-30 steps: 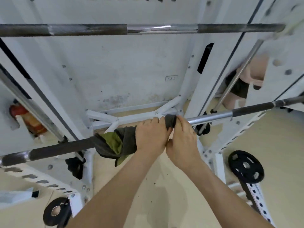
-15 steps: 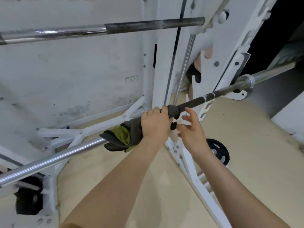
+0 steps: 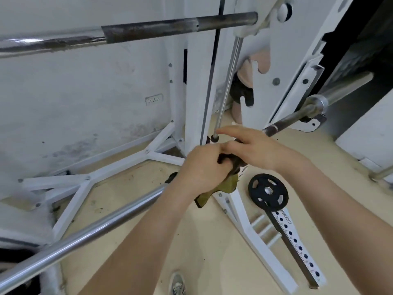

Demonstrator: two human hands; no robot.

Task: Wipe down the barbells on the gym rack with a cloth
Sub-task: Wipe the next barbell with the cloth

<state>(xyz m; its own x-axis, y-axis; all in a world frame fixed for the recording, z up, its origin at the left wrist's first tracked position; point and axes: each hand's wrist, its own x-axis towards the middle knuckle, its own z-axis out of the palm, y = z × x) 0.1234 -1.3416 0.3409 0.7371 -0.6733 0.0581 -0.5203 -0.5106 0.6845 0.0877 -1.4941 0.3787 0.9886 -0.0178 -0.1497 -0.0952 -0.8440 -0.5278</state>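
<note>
Olive-green and dark grey cloth (image 3: 225,186) is bunched in the left hand (image 3: 204,167), whose fingers curl round it and clamp it onto the long chrome steel barbell (image 3: 95,231); a loose green tail hangs below the fist. The right hand (image 3: 255,150) lies palm down just beside it, touching it at the thumb, fingers stretched almost straight over the bar and holding nothing that I can make out.

Both hands sit near the right end of this lower bar, close to the right upright of the white steel gym rack (image 3: 197,81). From them the bar runs down to the lower left, bright and smooth, and up to the right through a short dark knurled stretch to the hook on the rack's right side. Higher on the rack rests a second, brown-stained steel barbell (image 3: 170,26).

By my reading the job is perhaps halfway through. The long stretch of the lower bar looks clean, with only the knurled bit by the hook and the sleeve beyond left. The upper bar looks dull and blotchy and probably awaits its turn.

On the tan floor by the rack's foot lies a round black weight plate (image 3: 268,191)
</note>
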